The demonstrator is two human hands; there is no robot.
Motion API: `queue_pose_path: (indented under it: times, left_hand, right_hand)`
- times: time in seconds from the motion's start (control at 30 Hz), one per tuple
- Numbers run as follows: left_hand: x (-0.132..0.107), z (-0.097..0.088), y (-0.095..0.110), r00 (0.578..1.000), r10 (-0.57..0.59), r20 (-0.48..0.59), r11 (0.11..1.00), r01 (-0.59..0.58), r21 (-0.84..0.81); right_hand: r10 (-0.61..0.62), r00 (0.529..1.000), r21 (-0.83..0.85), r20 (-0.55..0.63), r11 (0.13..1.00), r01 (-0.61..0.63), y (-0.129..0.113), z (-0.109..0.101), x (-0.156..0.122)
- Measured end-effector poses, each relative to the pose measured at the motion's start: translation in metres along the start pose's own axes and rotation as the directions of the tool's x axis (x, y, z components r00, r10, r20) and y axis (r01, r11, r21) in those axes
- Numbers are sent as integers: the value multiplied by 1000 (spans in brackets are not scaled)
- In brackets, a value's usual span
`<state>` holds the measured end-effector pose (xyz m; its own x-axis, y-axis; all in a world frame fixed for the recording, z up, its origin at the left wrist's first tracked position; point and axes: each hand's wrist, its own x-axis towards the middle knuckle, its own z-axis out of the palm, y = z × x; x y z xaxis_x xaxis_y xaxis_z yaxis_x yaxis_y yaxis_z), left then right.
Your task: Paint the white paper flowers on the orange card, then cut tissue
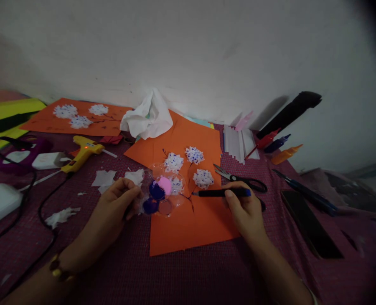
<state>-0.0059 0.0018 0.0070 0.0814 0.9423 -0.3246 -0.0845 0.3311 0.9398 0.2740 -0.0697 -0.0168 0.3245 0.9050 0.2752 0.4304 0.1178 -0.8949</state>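
My left hand is closed on the edge of a clear plastic paint palette, whose round wells hold dark blue and pink paint. The palette hangs over the left part of an orange paper sheet and covers some of it. In my right hand, also closed, a black pen with a blue end lies nearly level, tip pointing left. That tip is close to a dark drawn branch on the sheet; I cannot tell if it touches. White paper flowers with blue specks sit on the sheet, one partly behind the palette.
Scissors lie beyond my right hand, with a phone and paint tubes farther right. On the left are a yellow glue gun with its cord, and a white adapter. Crumpled white tissue stands against the wall.
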Motion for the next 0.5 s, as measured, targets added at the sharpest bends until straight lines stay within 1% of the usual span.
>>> queue_pose_path:
  times: [0.17,0.37,0.5]
  left_hand:
    - [0,0,-1,1000,1,9,1000,-1,1]
    - [-1,1,1,1000,-1,-15,1000,2,18]
    - [-1,1,2,1000,-1,-14,1000,2,23]
  right_hand:
    - [-9,1000,5,24,1000,8,-1,3,1]
    - [-42,998,-19,49,999,43,-5,5,0]
    - [-7,1000,-16,17,1000,7,-1,4,1]
